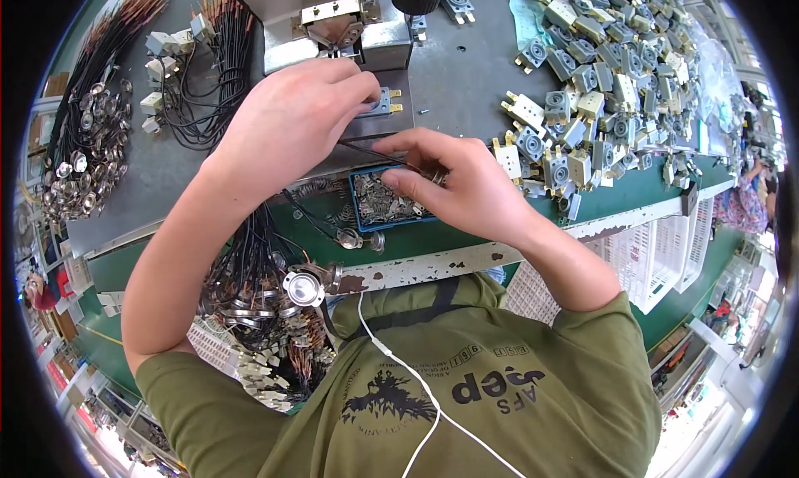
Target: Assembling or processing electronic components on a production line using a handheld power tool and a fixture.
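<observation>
My left hand (304, 107) is closed at the base of a bench press (333, 24), its fingertips on a grey block with brass tabs (384, 103); its palm side is hidden. To its right, my right hand (466, 182) pinches a black wire (374, 151) between thumb and fingers. A small metal piece partly shows within that grip. Under the right hand lies a blue tray (356, 205) of small metal pieces. Beside the tray, round metal parts on black wires (349, 238) hang over the bench's near side.
Grey and white blocks with brass tabs (583, 103) are heaped at the right. Bundles of black wires (91, 70) with round metal ends lie at the left. More wired parts (304, 288) hang close to my body. White plastic crates (641, 261) stand beyond the bench edge (441, 266).
</observation>
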